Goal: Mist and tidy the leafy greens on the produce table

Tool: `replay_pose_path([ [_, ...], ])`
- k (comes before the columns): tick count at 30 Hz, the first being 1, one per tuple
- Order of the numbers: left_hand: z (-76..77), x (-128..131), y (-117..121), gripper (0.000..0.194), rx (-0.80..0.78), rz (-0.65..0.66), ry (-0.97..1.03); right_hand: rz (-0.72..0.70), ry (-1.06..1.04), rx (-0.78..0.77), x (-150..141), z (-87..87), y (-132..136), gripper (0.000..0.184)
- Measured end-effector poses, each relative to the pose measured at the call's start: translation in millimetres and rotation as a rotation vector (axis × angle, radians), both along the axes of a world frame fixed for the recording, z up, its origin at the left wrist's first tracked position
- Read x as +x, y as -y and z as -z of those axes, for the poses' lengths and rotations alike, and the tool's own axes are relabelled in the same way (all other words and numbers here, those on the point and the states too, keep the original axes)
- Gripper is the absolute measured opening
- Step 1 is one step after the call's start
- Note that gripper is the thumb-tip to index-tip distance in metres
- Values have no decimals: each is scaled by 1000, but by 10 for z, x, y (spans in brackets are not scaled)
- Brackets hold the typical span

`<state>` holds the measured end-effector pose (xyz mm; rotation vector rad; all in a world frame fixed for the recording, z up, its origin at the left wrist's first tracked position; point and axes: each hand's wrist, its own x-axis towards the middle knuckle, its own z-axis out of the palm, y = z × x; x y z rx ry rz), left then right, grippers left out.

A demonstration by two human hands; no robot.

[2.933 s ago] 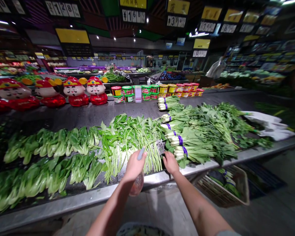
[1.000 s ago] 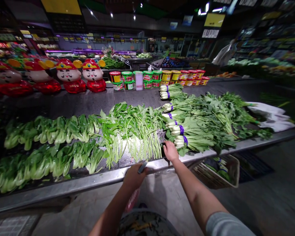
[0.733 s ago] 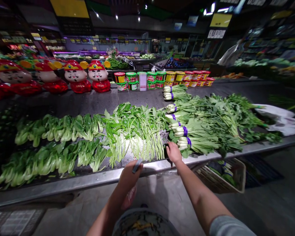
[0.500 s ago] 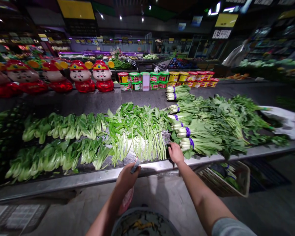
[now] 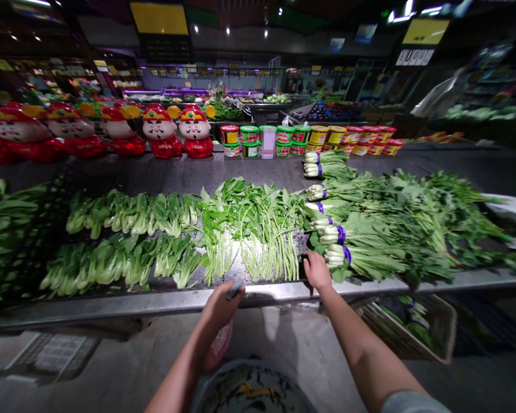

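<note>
Bottle (image 5: pixel 219 346), reddish and rounded below the fist, is in the grip of the left hand (image 5: pixel 222 304), low and left of centre in the frame, with a grey piece (image 5: pixel 235 288) sticking up past the thumb. That hand is wrapped around it, just in front of the metal edge (image 5: pixel 279 291) of the display. Right of centre, the right hand (image 5: pixel 317 271) rests at the same edge with its fingers bent over a dark strip; whether it grasps anything is unclear, since the fingertips are hidden. Between and beyond the hands, at mid-frame, long-stemmed greens (image 5: pixel 253 223) lie with stems toward the person on a perforated surface. Just beside the right hand are bundles with purple bands (image 5: pixel 337 255), white ends pointing left. Two rows of bok choy (image 5: pixel 129 212) spread across the left of the frame. Behind, red-capped figurines (image 5: pixel 160 135) line the upper left, and stacked tubs (image 5: pixel 285 137) stand right of them. A crate (image 5: pixel 449 344) of vegetables sits at lower right.
</note>
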<state>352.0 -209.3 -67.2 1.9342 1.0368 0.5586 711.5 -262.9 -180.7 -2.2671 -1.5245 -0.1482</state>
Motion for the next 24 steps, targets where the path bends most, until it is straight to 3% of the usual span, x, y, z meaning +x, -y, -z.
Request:
replay_pose_path([
  [5,101,-38,6,34,-66,-35,-24,1,-14,0,8,2,5,41],
  [9,68,-73,0,34,2,-93,-29,-2,-8,-22,0,-19,2,41],
  [18,-276,-5,-137,37,103,-170,44,-74,46,-92,18,-78,-36,39],
  [24,-624,99,-262,42,133,-127,82,-191,65,-34,-211,-272,-174,38],
])
